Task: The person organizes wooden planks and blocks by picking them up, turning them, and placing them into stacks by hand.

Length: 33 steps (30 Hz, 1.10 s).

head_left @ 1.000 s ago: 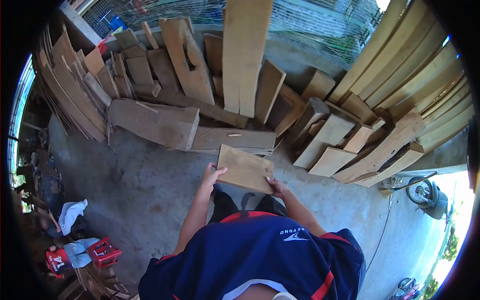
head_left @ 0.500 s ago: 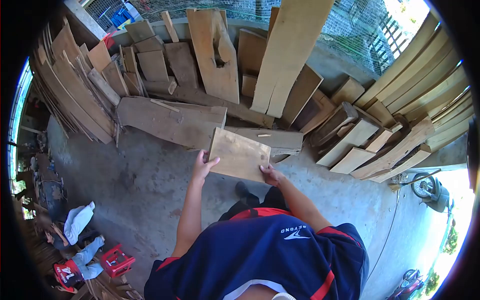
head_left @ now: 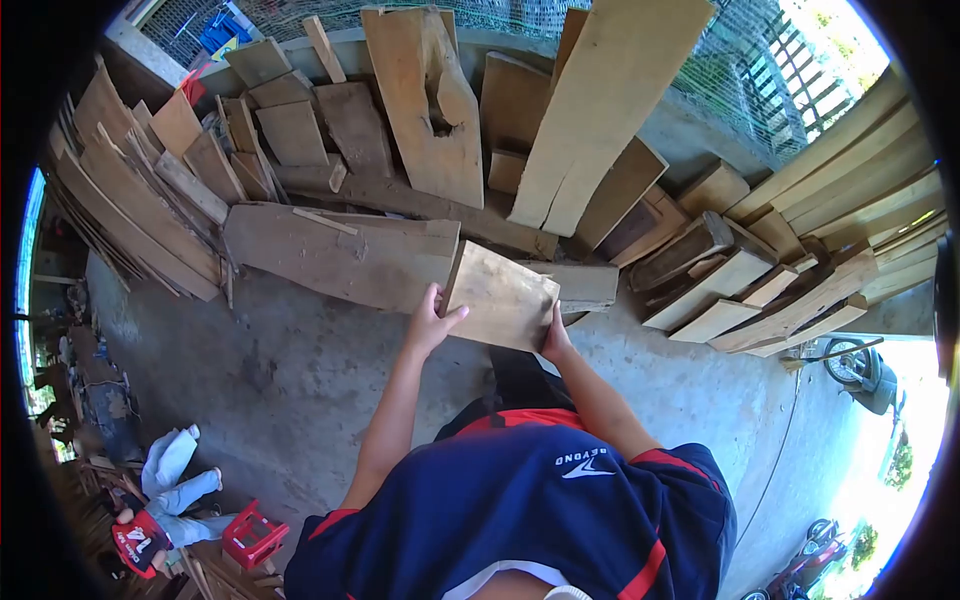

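A flat rectangular wooden board [head_left: 502, 297] is held out in front of my body, over the concrete floor. My left hand [head_left: 436, 320] grips its left edge, thumb on the upper face and fingers behind. On the right edge my right hand [head_left: 556, 332] presses along the side, its fingers mostly hidden. Just beyond the board lies a thick wooden slab [head_left: 345, 255] on the floor. A long pale plank [head_left: 608, 110] leans on the low wall behind, beside a plank with a hole [head_left: 425, 110].
Leaning boards line the curved wall, with short blocks [head_left: 715, 315] at the right. A red plastic stool [head_left: 254, 535] and a seated person in a red shirt [head_left: 140, 543] are at lower left. A motorcycle [head_left: 870, 375] and broom stand far right.
The board has moved slightly up and to the right, and its left side edge now shows. My right hand has shifted onto its side. My view and stance have turned.
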Tool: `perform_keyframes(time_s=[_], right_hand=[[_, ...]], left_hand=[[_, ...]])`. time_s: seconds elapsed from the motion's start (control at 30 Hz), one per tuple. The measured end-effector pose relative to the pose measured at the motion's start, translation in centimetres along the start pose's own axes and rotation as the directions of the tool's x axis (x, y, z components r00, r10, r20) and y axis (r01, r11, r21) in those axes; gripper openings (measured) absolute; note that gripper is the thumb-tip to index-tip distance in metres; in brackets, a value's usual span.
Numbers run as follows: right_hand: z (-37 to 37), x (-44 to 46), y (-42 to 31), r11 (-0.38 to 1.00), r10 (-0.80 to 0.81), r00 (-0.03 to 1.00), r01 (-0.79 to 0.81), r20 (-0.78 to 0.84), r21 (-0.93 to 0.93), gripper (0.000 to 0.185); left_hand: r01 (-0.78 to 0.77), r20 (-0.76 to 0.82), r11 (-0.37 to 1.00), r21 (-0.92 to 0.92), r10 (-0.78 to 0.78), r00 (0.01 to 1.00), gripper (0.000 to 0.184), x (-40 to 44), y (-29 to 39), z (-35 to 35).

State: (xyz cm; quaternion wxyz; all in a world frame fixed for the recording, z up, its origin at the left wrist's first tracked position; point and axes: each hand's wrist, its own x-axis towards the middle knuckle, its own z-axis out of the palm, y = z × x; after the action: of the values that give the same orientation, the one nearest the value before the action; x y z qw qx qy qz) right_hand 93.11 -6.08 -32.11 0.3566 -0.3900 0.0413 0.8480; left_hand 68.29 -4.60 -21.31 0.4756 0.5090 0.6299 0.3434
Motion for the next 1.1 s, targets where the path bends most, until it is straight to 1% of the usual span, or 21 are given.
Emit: perform_keyframes(time_s=[0.07,0.1,0.17,0.27,0.37,0.43,0.5,0.53,0.6,0.63,0.67,0.73,0.77,0.8,0.83,0.87,0.9,0.97,1.0,1.07,1.1], right_hand=[[0.7,1.0,-0.6,0.998,-0.055,0.997,0.055,-0.053,-0.007,0.084],[1.2,1.7,-1.2,0.999,-0.055,0.997,0.055,-0.052,-0.001,0.084],[2.0,2.9,-2.0,0.998,-0.042,0.983,0.049,-0.176,0.034,0.087],[2.1,6.1,-2.6,0.993,0.001,0.966,0.03,-0.26,0.114,0.088],[-0.8,11.5,-2.4,0.988,0.011,0.944,0.041,-0.33,0.15,0.088],[-0.4,13.7,-2.3,0.987,-0.136,0.905,0.16,-0.404,0.026,0.088],[-0.2,15.9,-2.5,0.996,-0.087,0.823,0.073,-0.562,-0.047,0.086],[0.5,17.1,-2.6,0.995,-0.079,0.711,0.015,-0.698,-0.098,0.08],[1.7,18.8,-3.3,0.846,-0.313,0.572,-0.195,-0.758,-0.496,0.071],[1.0,20.8,-2.9,0.798,-0.389,0.495,-0.24,-0.777,-0.553,0.06],[0.0,22.6,-2.7,0.805,-0.386,0.486,-0.238,-0.784,-0.544,0.06],[-1.1,24.8,-2.0,0.747,-0.435,0.52,-0.248,-0.735,-0.617,0.048],[-1.6,25.8,-1.6,0.839,-0.362,0.563,-0.15,-0.743,-0.523,0.038],[-0.5,25.4,-1.9,0.842,-0.358,0.557,-0.155,-0.749,-0.517,0.038],[1.4,24.1,-2.6,0.911,-0.268,0.638,-0.076,-0.722,-0.406,0.034],[2.8,23.3,-3.1,0.959,-0.188,0.717,-0.011,-0.671,-0.282,0.031],[3.0,23.2,-2.8,0.959,-0.183,0.717,-0.021,-0.673,-0.284,0.031],[2.8,23.1,-1.9,0.992,-0.1,0.767,0.026,-0.633,-0.124,0.026],[2.7,23.3,-1.7,0.991,-0.104,0.767,0.03,-0.633,-0.127,0.026],[2.4,22.9,-0.8,0.994,-0.08,0.774,0.018,-0.628,-0.104,0.023],[2.7,22.5,-0.8,0.991,-0.092,0.761,0.005,-0.642,-0.137,0.021]], left_hand=[[-0.047,0.02,0.996,-0.075,0.049,0.999,0.036,1.6,-0.3,0.0],[-0.037,0.03,0.998,-0.042,0.038,0.999,0.035,2.4,0.1,-0.2],[-0.03,0.061,0.999,-0.04,0.032,0.998,0.035,4.5,-0.2,-0.5],[0.008,0.101,0.999,-0.036,-0.004,0.995,0.036,7.7,-0.3,-0.9],[-0.001,0.091,1.0,0.019,0.0,0.996,0.04,11.3,0.4,-0.2],[-0.018,0.037,0.997,0.078,0.015,0.999,0.046,13.7,0.1,0.6],[0.059,0.083,0.988,0.141,-0.071,0.994,0.043,16.4,0.4,0.8],[0.06,0.067,0.981,0.185,-0.073,0.995,0.043,17.8,0.7,0.7],[0.024,0.059,0.972,0.236,-0.039,0.997,0.043,21.2,-1.5,0.7],[-0.025,0.048,0.96,0.28,0.012,0.999,0.043,22.9,-1.1,0.7],[-0.02,0.037,0.938,0.347,0.008,0.999,0.042,24.2,-0.7,0.5],[-0.056,0.108,0.919,0.391,0.014,0.994,0.041,27.6,-1.3,0.5],[-0.164,0.172,0.864,0.475,0.092,0.981,0.041,29.8,-2.7,0.6],[-0.178,0.174,0.801,0.572,0.094,0.98,0.042,31.4,-3.2,1.1],[-0.186,0.174,0.726,0.662,0.093,0.98,0.043,33.0,-3.8,1.5],[-0.239,0.225,0.744,0.624,0.122,0.967,0.045,34.8,-5.4,2.1],[-0.268,0.252,0.723,0.636,0.133,0.959,0.044,36.4,-6.6,2.8],[-0.308,0.3,0.678,0.668,0.134,0.945,0.043,39.2,-8.1,4.4],[-0.311,0.3,0.679,0.666,0.138,0.944,0.043,40.5,-8.5,5.2],[-0.227,0.279,0.681,0.697,0.035,0.96,0.046,42.2,-9.5,6.7],[-0.241,0.258,0.668,0.704,0.076,0.963,0.046,43.1,-10.6,7.6]])
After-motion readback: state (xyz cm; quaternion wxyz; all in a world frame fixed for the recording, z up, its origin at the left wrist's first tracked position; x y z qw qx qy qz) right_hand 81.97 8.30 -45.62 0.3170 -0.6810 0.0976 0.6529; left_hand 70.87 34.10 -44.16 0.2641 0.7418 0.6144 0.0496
